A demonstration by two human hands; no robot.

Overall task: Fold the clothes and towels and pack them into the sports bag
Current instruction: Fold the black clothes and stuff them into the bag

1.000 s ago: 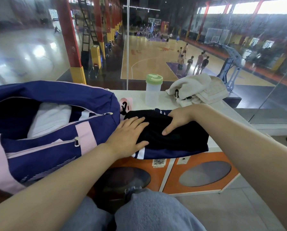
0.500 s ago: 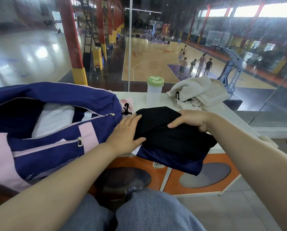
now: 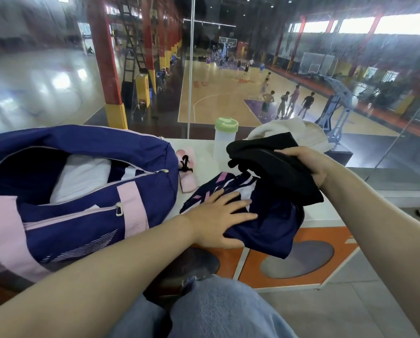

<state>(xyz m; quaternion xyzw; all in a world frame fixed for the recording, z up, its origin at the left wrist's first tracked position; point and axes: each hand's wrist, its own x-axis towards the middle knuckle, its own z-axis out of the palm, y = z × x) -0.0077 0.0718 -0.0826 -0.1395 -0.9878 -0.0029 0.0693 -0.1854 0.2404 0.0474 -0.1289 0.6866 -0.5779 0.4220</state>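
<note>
- sports bag [image 3: 77,191], navy with pink panels, lies on its side at 9 o'clock, main zip open, white folded cloth [image 3: 82,174] visible inside
- white counter [image 3: 326,211] with orange front carries bag and clothes, glass pane behind it at 12 o'clock
- navy garment [image 3: 267,223] with pink-white pattern, centre of view, lies on counter just right of bag, lower edge drooping over counter front
- black garment [image 3: 277,167] at 2 o'clock, lifted off counter, bunched, hanging down onto the navy one
- cream towel [image 3: 309,132] in a heap behind black garment, at 1 o'clock
- left hand [image 3: 218,218] flat on navy garment, fingers straight and spread, pressing down, gripping nothing
- right hand [image 3: 309,164] has fingers curled over the black garment, holding it up
- clear bottle [image 3: 224,140] with green lid upright at 12 o'clock, between bag and towel
- small pink item [image 3: 187,172] with black cord touching bag end, what it is unclear
</note>
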